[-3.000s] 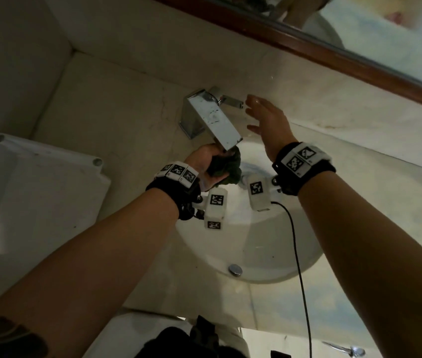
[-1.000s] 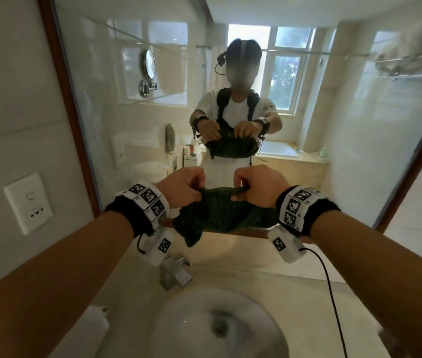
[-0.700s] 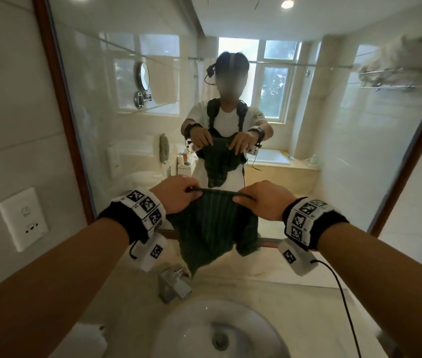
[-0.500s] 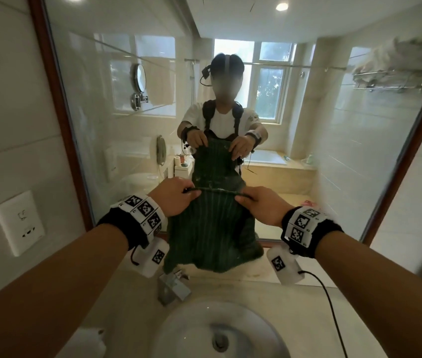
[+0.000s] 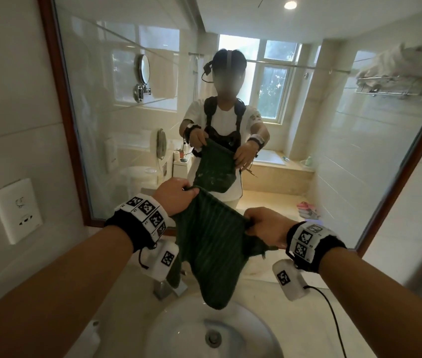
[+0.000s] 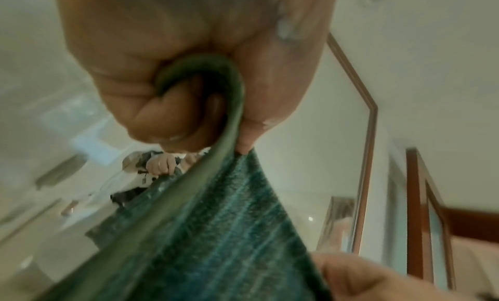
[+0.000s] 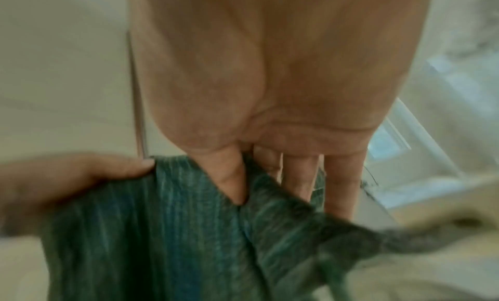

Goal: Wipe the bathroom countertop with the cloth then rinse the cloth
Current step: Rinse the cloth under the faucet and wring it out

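Since half a second ago your left hand (image 5: 176, 193) has risen and your right hand (image 5: 265, 224) dropped, so the cloth's (image 5: 210, 251) top edge now slants. Each hand pinches a top corner, and the dark green cloth hangs spread out above the sink (image 5: 179, 329). Its lower tip dangles just over the basin, hiding part of the faucet (image 5: 163, 289) behind the sink. The tabletop (image 5: 321, 319) surrounds the sink, below the mirror (image 5: 334, 151).

We're in a bathroom, hotel-like: big wood-framed mirror (image 5: 256, 99) over a marble surface (image 5: 334, 319) with a round basin (image 5: 179, 332) and faucet (image 5: 163, 288); reflection shows toilet (image 5: 137, 174), bathtub (image 5: 269, 157), towel rack (image 5: 391, 90).
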Demonstrator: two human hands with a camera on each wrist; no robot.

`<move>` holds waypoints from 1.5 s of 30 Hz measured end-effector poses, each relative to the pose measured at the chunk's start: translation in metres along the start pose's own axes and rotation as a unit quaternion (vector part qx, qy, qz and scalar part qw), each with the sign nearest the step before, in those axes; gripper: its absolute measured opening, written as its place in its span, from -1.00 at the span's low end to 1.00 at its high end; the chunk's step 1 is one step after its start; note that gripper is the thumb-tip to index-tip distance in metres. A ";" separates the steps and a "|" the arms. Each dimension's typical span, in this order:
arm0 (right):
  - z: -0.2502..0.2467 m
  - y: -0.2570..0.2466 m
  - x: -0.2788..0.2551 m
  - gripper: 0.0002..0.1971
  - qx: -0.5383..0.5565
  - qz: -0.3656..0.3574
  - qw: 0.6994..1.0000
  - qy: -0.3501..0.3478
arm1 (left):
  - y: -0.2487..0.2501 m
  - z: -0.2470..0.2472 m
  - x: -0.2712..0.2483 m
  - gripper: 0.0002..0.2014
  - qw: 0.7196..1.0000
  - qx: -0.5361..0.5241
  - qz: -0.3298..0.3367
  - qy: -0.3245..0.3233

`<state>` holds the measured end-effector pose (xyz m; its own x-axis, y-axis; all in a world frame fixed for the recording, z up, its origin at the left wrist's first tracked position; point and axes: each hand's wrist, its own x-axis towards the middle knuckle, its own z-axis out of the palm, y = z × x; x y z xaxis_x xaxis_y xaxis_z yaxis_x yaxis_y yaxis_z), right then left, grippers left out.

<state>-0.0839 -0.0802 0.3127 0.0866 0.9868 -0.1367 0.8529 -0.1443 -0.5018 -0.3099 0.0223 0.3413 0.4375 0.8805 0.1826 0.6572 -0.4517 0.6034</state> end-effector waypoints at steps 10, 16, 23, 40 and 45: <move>0.014 -0.050 0.014 -0.68 0.452 -0.032 0.891 0.031 | 0.025 0.022 -0.015 -0.84 0.858 -0.480 -0.081 -0.162; 0.010 -0.050 0.023 -0.81 0.281 -0.048 0.944 0.164 | 0.003 0.024 -0.019 -0.84 0.904 -0.390 -0.097 -0.147; 0.002 -0.066 0.028 -0.83 0.334 -0.070 0.926 0.164 | -0.020 0.077 -0.024 -0.43 0.976 -0.147 -0.004 -0.161; 0.091 0.015 0.017 -0.07 0.216 -0.059 0.975 0.002 | -0.016 0.097 -0.012 -0.80 0.936 -0.332 -0.087 -0.076; 0.117 0.008 0.031 -0.72 0.435 0.029 0.893 0.117 | -0.022 0.103 -0.010 -0.83 0.857 -0.486 -0.161 -0.052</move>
<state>-0.1350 -0.0589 0.2046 0.3091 0.9495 -0.0537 0.1305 -0.0982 -0.9866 -0.2660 0.0084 0.2461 0.4144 0.8968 -0.1552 -0.0466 0.1913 0.9804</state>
